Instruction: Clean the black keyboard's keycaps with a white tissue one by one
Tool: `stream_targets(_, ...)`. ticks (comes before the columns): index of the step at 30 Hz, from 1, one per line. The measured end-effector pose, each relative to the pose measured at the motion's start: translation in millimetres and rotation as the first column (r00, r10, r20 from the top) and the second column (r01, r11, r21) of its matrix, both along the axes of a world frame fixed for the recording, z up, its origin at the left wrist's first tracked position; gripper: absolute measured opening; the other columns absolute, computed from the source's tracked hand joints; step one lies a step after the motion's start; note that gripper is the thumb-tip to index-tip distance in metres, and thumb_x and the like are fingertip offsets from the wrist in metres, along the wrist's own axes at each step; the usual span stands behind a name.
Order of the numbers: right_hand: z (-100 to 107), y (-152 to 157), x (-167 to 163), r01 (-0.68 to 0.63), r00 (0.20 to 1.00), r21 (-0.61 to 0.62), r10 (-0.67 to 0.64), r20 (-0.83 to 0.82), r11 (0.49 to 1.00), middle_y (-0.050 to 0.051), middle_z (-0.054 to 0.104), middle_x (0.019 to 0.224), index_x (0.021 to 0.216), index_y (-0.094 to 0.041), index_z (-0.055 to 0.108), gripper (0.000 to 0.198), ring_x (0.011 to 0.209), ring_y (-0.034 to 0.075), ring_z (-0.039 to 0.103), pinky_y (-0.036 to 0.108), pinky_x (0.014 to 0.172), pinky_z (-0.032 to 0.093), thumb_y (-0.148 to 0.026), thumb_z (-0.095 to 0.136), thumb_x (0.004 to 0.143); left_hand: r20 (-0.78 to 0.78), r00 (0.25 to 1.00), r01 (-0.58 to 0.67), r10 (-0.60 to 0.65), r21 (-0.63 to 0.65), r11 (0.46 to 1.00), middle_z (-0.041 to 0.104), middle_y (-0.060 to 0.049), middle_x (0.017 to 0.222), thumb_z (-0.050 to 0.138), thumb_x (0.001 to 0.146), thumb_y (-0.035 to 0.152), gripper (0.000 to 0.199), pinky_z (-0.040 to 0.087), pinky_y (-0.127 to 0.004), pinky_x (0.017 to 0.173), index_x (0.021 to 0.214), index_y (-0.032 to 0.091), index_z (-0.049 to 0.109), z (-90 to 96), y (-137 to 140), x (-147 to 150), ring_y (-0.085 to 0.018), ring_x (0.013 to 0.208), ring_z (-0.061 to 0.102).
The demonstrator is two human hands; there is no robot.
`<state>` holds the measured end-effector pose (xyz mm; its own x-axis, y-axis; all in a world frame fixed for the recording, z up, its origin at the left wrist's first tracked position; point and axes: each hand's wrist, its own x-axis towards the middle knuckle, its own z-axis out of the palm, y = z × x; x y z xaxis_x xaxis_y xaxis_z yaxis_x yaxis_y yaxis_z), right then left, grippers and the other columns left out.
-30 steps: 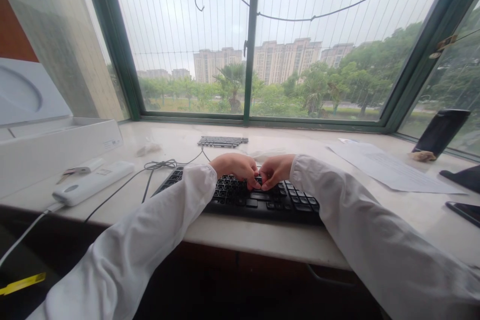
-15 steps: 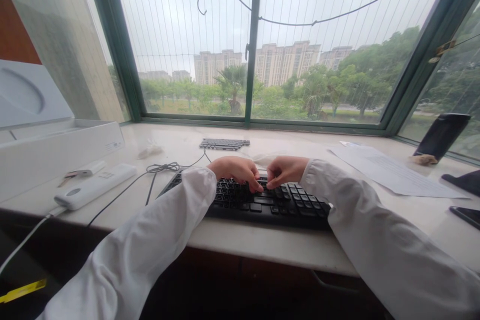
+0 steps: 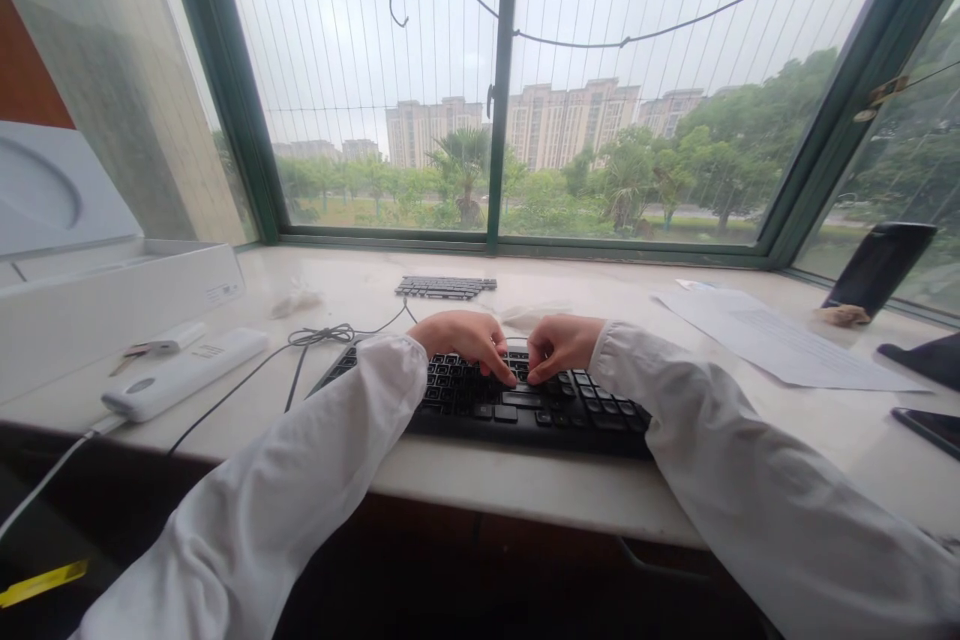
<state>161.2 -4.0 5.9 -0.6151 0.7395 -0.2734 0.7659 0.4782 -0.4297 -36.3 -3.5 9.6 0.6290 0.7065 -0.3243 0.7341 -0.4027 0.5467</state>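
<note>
A black keyboard (image 3: 517, 415) lies along the front of the white counter, under both of my hands. My left hand (image 3: 469, 340) is over its middle, fingers curled and thumb and fingertips pointing down at the keys. Close on its right, my right hand (image 3: 562, 348) is curled in the same way, its fingertips down among the keys. A narrow gap parts the two hands. Whatever the fingertips may pinch is hidden or too small to make out. Behind the hands, dark keycaps (image 3: 446, 287) lie in neat rows on the counter.
Left of the keyboard are a dark cable (image 3: 322, 334), a white power strip (image 3: 187, 375) and an open white box (image 3: 120, 300). To the right lie printed paper (image 3: 780, 335) and a phone (image 3: 930, 428); a dark upright object (image 3: 879, 268) leans by the window.
The view has shifted slightly. My hands stay over the same part of the keyboard, with the right fingertips slightly lower against the keys.
</note>
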Motion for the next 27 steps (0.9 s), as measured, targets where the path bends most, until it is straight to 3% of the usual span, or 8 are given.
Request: stream_targets(27, -1.2, -2.1, -1.3, 0.011, 1.0, 0.013, -0.011, -0.007, 1.0, -0.001, 0.064, 0.063, 0.075, -0.014, 0.074, 0.037, 0.061, 0.011, 0.052, 0.023, 0.057, 0.037, -0.048, 0.079, 0.06, 0.086, 0.996, -0.015, 0.024, -0.1, 0.995, 0.052, 0.005, 0.051, 0.082, 0.049, 0.056, 0.058, 0.019, -0.026, 0.049, 0.056, 0.019, 0.038, -2.9, 2.9, -4.3, -0.01, 0.051, 0.04)
